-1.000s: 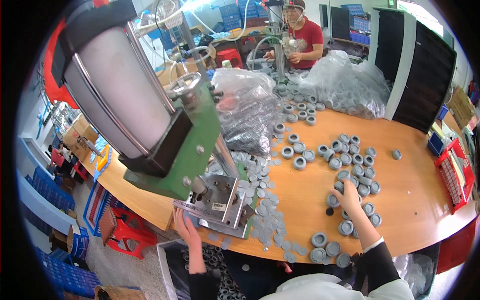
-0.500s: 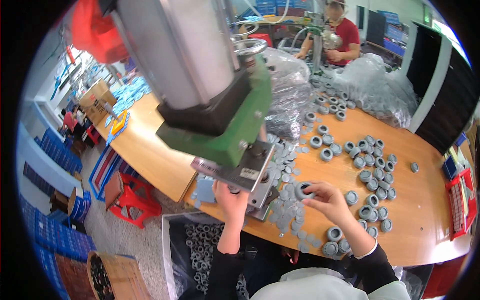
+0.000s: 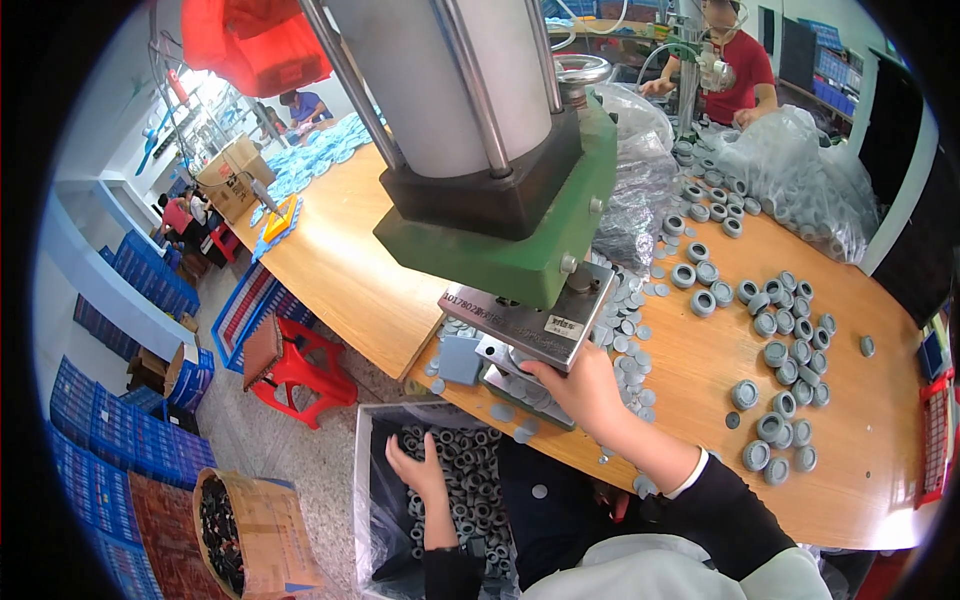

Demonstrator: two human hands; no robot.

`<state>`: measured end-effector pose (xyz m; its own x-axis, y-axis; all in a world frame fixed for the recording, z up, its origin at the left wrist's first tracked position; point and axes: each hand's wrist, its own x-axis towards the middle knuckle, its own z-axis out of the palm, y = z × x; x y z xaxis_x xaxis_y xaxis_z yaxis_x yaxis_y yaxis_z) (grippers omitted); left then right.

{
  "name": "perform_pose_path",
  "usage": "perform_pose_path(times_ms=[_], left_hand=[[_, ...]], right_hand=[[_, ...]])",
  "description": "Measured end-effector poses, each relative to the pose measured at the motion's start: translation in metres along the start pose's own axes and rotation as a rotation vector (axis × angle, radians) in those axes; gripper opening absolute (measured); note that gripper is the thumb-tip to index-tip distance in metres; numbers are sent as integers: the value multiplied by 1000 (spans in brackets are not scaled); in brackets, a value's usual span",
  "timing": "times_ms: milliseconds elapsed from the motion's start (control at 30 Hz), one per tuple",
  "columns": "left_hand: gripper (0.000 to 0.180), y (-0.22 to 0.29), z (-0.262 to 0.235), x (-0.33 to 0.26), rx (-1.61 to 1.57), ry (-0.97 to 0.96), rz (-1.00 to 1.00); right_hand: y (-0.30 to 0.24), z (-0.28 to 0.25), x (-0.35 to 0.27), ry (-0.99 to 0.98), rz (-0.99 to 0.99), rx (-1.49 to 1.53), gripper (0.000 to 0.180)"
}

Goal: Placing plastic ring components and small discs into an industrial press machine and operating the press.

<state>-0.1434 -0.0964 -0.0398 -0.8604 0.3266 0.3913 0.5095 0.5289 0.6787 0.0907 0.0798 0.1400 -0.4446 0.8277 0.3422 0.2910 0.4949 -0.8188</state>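
A press with a green head [image 3: 500,250] and a steel upper plate [image 3: 530,325] stands before me. My right hand [image 3: 595,400] reaches in under that plate, thumb bent beside the lower block; its fingertips and whatever they grip are hidden. My left hand [image 3: 422,468] hangs over a plastic-lined bin [image 3: 365,500], fingers spread, holding nothing. Grey plastic rings [image 3: 470,465] fill the bin below it. Flat grey discs [image 3: 625,350] lie heaped beside the press, and a blue-grey block [image 3: 459,360] sits left of its base.
Many grey ring-shaped caps [image 3: 790,370] are scattered across the right of the wooden table [image 3: 690,400]. Clear plastic bags [image 3: 810,170] stand at the back, near a person in red. A red stool [image 3: 300,370] and a cardboard drum [image 3: 265,530] are on the left.
My right hand has moved left, from over the table with a grey cap into the press. My left hand has left the press and gone down over the bin. The view has shifted left.
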Motion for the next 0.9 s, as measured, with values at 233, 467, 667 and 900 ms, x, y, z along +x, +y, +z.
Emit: perform_pose_path(times_ms=[233,467,667,900], left_hand=[[37,107,66,52,-126,-204,557],[41,91,93,63,117,-387,590],[45,107,92,67,103,-285,735],[48,86,78,62,68,-323,669]], right_hand=[[-7,-7,4,44,-3,24,28],[42,-84,-66,96,-119,-198,62],[142,-183,-127,40,630,-694,61],[170,-185,-138,180,347,-607,55]])
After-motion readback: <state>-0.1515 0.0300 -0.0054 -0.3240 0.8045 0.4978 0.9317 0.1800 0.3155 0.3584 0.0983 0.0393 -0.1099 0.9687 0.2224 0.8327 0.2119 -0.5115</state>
